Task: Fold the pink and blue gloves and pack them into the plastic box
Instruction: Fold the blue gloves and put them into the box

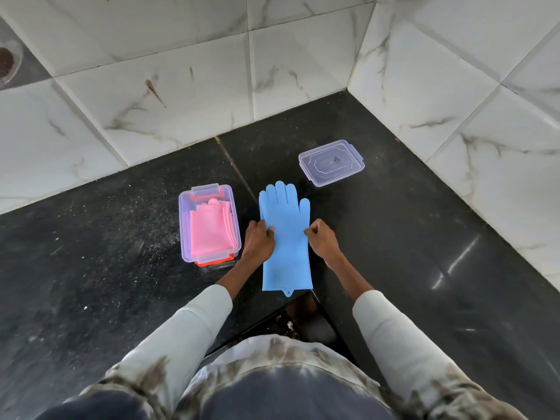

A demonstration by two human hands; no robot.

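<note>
A blue glove (286,237) lay flat on the black stone counter (394,237), its long axis running straight away from the person, fingertips pointing toward the tiled back wall (151,71) and its cuff, with a small hanging tab, at the counter's near edge. The left hand (259,239) pinched the glove's left edge about midway along its length, fingers curled over the rim; the right hand (322,239) pinched the opposite edge at the same level. Just to the left, apart from the glove, stood the clear plastic box (209,225), open-topped with an orange clip at its near end, its long axis parallel to the glove. Folded pink gloves (210,234) lay inside it. The box's clear lid (331,162) rested separately toward the counter's far right corner, beyond the blue glove's fingertips and near the tiled side wall. Pale sleeves (194,325) covered both forearms.
</note>
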